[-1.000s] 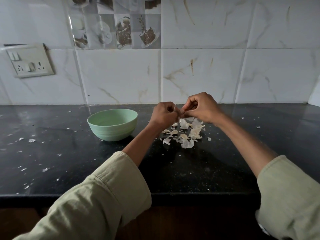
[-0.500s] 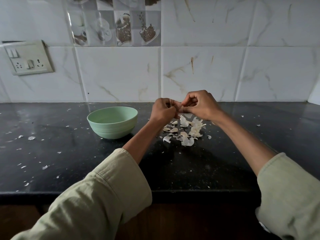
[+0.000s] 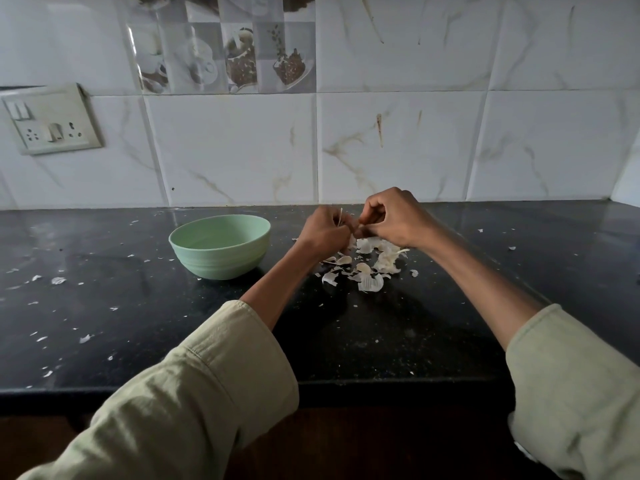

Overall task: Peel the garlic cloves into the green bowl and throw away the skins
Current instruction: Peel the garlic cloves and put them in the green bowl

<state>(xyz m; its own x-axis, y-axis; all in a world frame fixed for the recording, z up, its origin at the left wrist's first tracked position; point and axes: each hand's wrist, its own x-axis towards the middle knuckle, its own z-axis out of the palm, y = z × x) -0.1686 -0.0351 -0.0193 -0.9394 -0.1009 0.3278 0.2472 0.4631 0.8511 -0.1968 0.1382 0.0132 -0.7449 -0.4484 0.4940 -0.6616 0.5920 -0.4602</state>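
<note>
Left hand [image 3: 323,233] and right hand [image 3: 393,220] fingertip to fingertip, both pinching one clove [image 3: 353,231] above the skins [image 3: 369,263], likely so peel drops there; bowl [image 3: 220,245] just left, within reach.

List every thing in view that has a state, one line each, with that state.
Green bowl: upright on the counter, inside mostly hidden by its rim.
Garlic clove: held between both hands, mostly hidden by the fingers.
Left hand: fingers curled, pinching the clove, a strip of skin sticking up.
Right hand: fingers curled, pinching at the clove.
Skins: loose pile on the counter under the hands.
Counter: littered with skin flakes.
</note>
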